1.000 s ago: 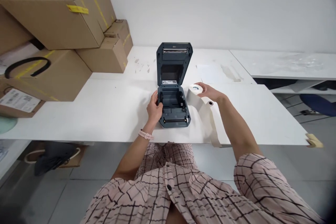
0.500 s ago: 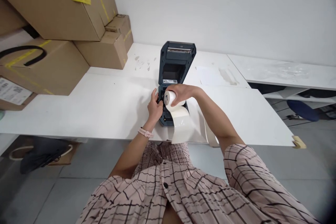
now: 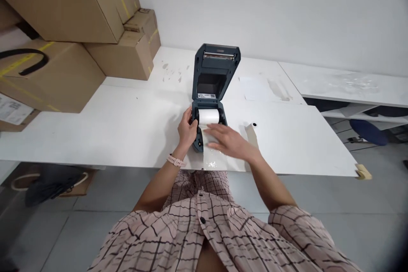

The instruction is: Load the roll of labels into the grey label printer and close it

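Note:
A dark label printer [image 3: 216, 68] stands on the table with its lid raised. The roll of labels [image 3: 208, 116] sits inside the printer's bay, and its loose strip [image 3: 210, 159] runs forward over the front and past the table edge. My left hand [image 3: 187, 129] grips the printer's left side, thumb on the inner rim and fingers along the outside. Over the strip, just in front of the roll, my right hand [image 3: 228, 140] is spread with fingers stretched out; it holds nothing. Whether its fingertips press on the strip is hard to see.
To the right lies a small roll [image 3: 254, 126] with a beige strip trailing to the table's front edge. Cardboard boxes [image 3: 121, 57] are stacked at the left. A pale sheet [image 3: 255, 89] lies behind, and a padded corner [image 3: 362, 171] marks the table's right end.
My right hand has let go of the label roll, which now lies in the printer's bay, and has moved down over the strip. My left hand stays at the printer's side.

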Demonstrator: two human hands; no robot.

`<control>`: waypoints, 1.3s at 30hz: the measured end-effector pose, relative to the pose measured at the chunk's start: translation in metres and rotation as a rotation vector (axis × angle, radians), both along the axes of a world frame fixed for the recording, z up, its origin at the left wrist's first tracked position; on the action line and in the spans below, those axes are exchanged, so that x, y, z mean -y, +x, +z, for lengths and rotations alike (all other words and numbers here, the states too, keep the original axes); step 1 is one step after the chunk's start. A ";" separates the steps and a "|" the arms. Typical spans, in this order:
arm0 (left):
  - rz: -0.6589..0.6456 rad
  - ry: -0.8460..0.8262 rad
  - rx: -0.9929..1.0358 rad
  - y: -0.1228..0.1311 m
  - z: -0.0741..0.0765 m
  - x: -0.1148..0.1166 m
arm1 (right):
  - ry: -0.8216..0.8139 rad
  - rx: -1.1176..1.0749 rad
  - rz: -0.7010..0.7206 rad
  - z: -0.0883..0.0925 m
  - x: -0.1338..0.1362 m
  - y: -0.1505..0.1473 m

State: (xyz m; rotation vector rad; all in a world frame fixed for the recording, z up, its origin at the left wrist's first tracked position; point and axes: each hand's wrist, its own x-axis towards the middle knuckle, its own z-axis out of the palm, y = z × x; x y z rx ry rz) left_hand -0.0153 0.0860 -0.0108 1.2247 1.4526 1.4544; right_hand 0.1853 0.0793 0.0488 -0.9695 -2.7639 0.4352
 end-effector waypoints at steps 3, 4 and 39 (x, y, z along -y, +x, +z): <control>0.002 -0.011 -0.009 -0.001 -0.001 -0.003 | 0.056 -0.023 -0.053 -0.017 0.032 0.003; -0.001 -0.027 -0.009 -0.002 -0.002 -0.004 | 0.072 -0.036 -0.066 -0.022 0.036 0.002; -0.160 -0.201 0.096 0.014 0.004 0.085 | -0.039 -1.019 -0.377 0.082 -0.099 -0.013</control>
